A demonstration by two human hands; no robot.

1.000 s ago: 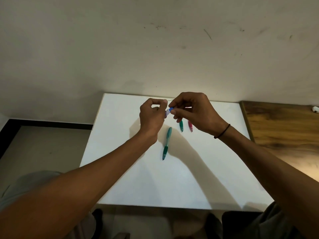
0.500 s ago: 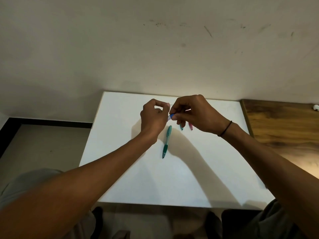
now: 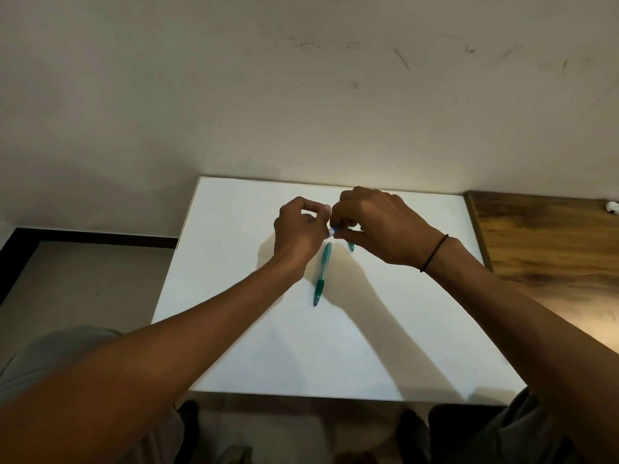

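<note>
1. The hands meet just above the frame's centre: left hand point(image 3: 296, 234) and right hand point(image 3: 378, 226) both pinch a small blue and white plastic piece point(image 3: 332, 232) in their fingertips, over the white rectangular desk point(image 3: 234, 296)
2. A slim green plastic pen point(image 3: 322, 274) lies on the desk just below the hands
3. A teal pen end point(image 3: 351, 246) peeks from under the right hand
4. A thin black wristband point(image 3: 433, 252) circles the right wrist
</note>
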